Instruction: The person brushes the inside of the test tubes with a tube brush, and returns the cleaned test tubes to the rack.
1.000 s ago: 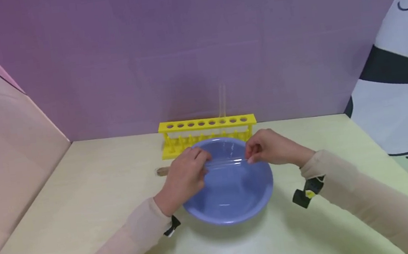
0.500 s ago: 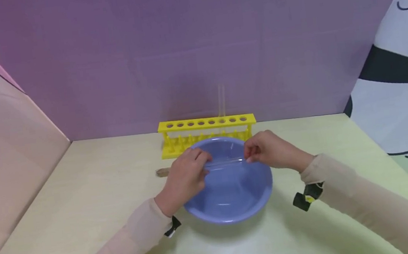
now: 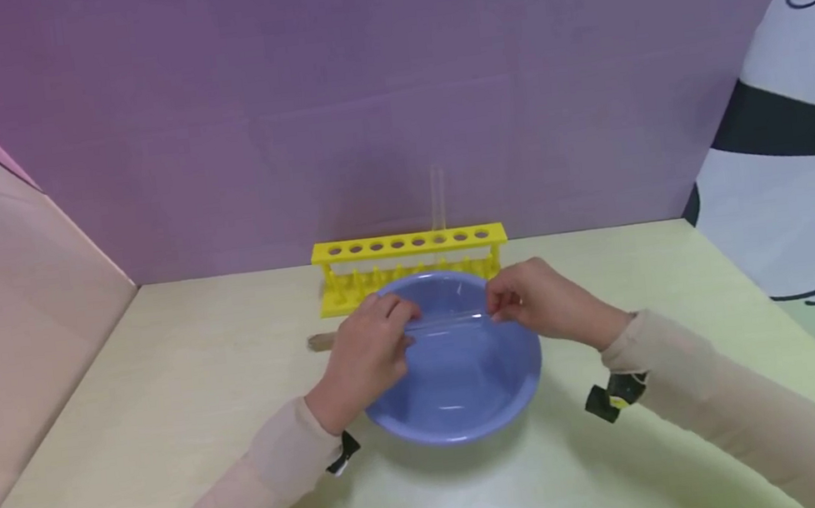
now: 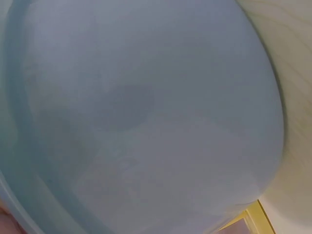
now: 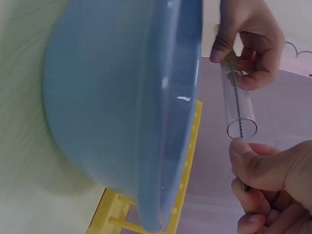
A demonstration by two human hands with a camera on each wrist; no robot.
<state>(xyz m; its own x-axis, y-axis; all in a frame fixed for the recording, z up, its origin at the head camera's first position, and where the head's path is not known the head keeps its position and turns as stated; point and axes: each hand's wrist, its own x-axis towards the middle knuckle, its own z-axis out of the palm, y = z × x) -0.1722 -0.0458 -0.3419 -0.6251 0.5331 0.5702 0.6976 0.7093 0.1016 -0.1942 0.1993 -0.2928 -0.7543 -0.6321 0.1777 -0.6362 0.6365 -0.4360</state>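
Observation:
My left hand (image 3: 367, 346) grips a clear glass test tube (image 3: 449, 322), held level over a blue basin (image 3: 454, 399). A twisted wire (image 5: 237, 105) runs along the inside of the tube and out of its mouth. At the tube's left end a brown brush head (image 3: 322, 342) shows beyond the left hand. Close to the mouth, my right hand (image 5: 273, 180) pinches the wire of this test tube brush between thumb and fingers. The left wrist view is mostly filled by the basin's outer wall (image 4: 170, 122).
Behind the basin stands a yellow test tube rack (image 3: 406, 243), partly hidden by it. Another clear test tube (image 3: 438, 198) stands upright in the rack. The pale wooden table (image 3: 214, 343) extends to both sides, with a purple backdrop (image 3: 358, 83) behind.
The head view has shifted slightly. Both hands keep nearly the same pose on the tube and the brush wire.

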